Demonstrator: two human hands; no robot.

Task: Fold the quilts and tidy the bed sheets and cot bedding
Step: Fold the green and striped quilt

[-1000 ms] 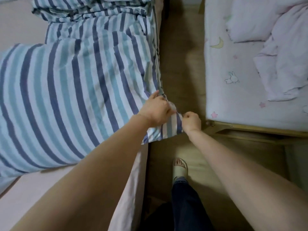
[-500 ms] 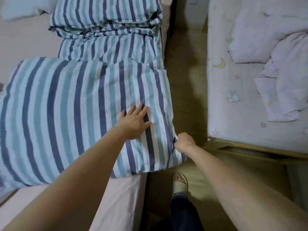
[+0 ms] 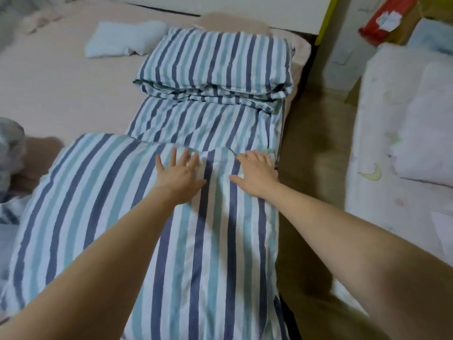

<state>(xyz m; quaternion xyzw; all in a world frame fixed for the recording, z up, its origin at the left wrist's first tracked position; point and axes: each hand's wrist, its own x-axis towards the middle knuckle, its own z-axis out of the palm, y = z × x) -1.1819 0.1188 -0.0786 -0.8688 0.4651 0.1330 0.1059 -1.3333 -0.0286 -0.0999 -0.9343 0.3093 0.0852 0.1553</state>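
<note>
Both hands lay flat on striped quilt (image 3: 152,217) along bed's (image 3: 61,77) right edge: left hand (image 3: 180,174) fingers spread wide, right hand (image 3: 257,175) fingers straight. Red package (image 3: 384,18) label unreadable. Cot (image 3: 382,153) stood nearby.

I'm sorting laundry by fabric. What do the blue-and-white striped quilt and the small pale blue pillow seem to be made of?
The blue-and-white striped quilt looks like matte woven cotton or a cotton blend over soft filling: it creases finely and dents under the left hand and right hand. The small pale blue pillow looks like soft, matte, slightly fuzzy cloth, but it's too blurred to be sure.
</note>
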